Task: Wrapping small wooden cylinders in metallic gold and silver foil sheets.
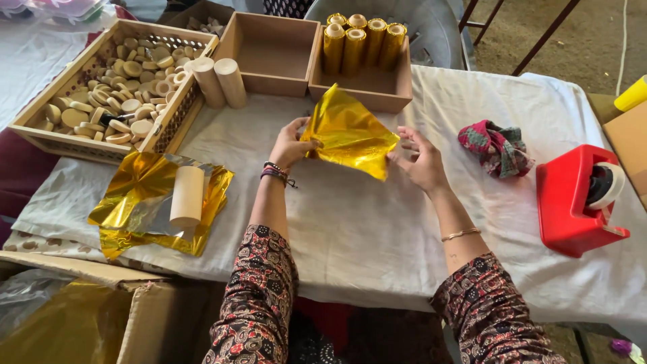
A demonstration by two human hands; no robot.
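Now both hands hold a crinkled gold foil sheet [350,135] just above the white-clothed bench [377,229]: left hand [291,145] pinches its left edge, right hand [421,162] grips the right edge with fingers spread. Left of them a plain wooden cylinder [187,195] lies on a stack of gold foil sheets [141,209]; a red tape dispenser [573,202] sits far right, foil-wrapped gold cylinders [360,44] stand in a wooden box [377,87] behind.
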